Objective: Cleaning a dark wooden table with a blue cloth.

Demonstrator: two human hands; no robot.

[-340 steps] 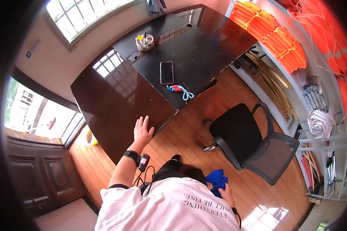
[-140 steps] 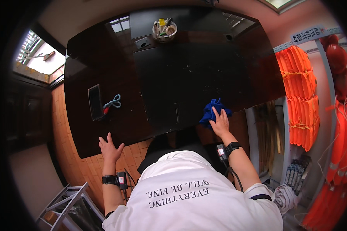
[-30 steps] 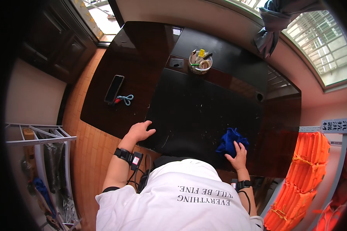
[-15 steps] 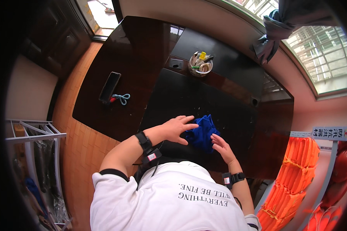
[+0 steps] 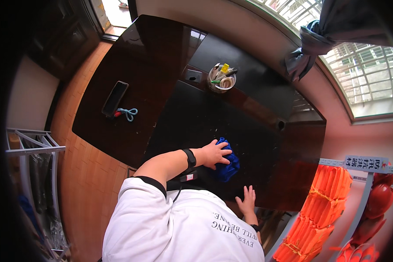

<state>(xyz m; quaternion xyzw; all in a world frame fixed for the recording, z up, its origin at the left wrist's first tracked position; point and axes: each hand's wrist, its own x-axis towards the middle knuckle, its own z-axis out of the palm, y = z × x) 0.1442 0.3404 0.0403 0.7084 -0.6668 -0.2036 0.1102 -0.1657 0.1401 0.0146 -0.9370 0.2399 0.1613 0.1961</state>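
Both of my hands were spread. My left hand [image 5: 212, 155] lay over a crumpled blue cloth [image 5: 231, 170], its fingers fanned across the top; how hard it pressed, I couldn't tell. The cloth was on the dark desk [image 5: 196, 115], toward the near side. My right hand [image 5: 247, 201] was near the desk's close edge, apart from the cloth at its five o'clock. From the cloth, a phone [image 5: 115, 98] lay at ten o'clock with a looped blue cord [image 5: 129, 114] beside it, a clear pen holder [image 5: 222, 86] stood at twelve, and a knotted grey curtain [image 5: 311, 46] hung at one.
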